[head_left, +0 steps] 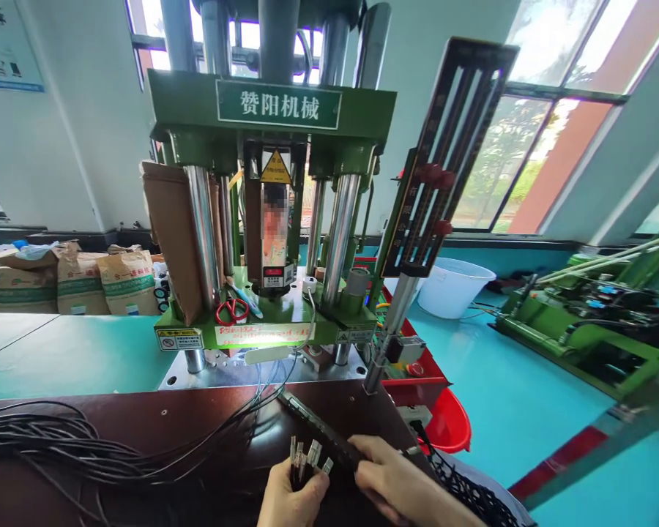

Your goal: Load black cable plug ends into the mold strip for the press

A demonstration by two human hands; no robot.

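Note:
Near the bottom of the head view, my left hand is closed around a bunch of cables with several metal USB-type plugs pointing up from the fist. To its right, my right hand wraps round the near end of a long dark bar. The bar slants away across the brown tabletop toward the press, and its far end has a lighter, metallic look. Thin grey cables run from beside that far end to a large bundle of black cables on the left.
A green press with steel columns stands behind the tabletop. Red-handled scissors lie on its ledge. A slotted upright scale rises at right, above red bins. Paper sacks stand at far left, and a white tub on the floor.

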